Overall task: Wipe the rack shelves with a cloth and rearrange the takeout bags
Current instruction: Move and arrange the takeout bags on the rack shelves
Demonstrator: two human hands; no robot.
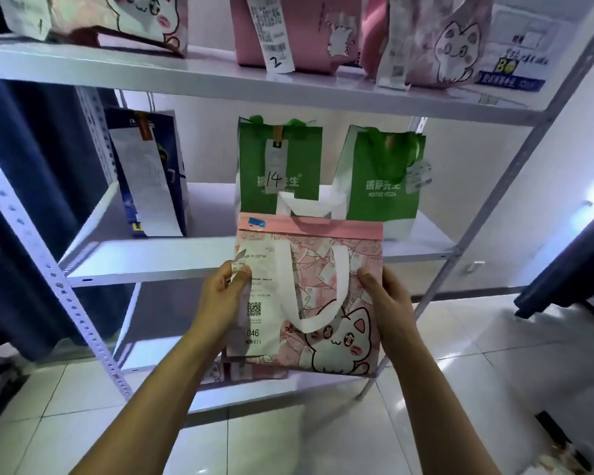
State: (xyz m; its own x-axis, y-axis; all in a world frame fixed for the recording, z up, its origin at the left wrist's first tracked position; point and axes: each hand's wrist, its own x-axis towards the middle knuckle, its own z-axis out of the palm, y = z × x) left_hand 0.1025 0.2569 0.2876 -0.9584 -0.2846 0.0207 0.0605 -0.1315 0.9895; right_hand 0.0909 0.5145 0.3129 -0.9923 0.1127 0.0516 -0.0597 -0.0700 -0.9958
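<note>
I hold a pink takeout bag (326, 286) with a cartoon cat and white handles upright in front of the rack, below the middle shelf (144, 258). My left hand (225, 296) grips its left edge, thumb on the white receipt. My right hand (386, 303) grips its right edge. On the middle shelf stand a blue bag (151, 173) at the left and two green bags (280, 166) (384, 176) behind the held one. No cloth is in view.
The top shelf (186, 77) carries several pink cat bags and a white one at the right. Another pink bag (240, 370) lies on the lowest shelf under the held bag. Dark curtains hang at left and right. White floor tiles lie below.
</note>
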